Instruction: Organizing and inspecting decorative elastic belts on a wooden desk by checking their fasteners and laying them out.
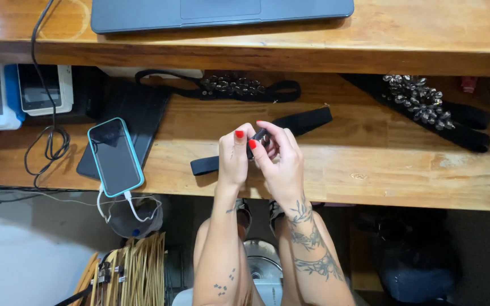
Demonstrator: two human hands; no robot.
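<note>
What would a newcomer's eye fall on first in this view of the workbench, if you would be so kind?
Most likely the two hands at the centre: the left hand and right hand, nails painted red, pinch a small dark piece on a black strap lying across the wooden table. Next come the studded black band at the upper right and the phone in a turquoise case at the left, plugged into a white cable.

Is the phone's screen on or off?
Off. The phone lies face up on the table, its screen dark with only glare, though a white cable is plugged in.
</note>
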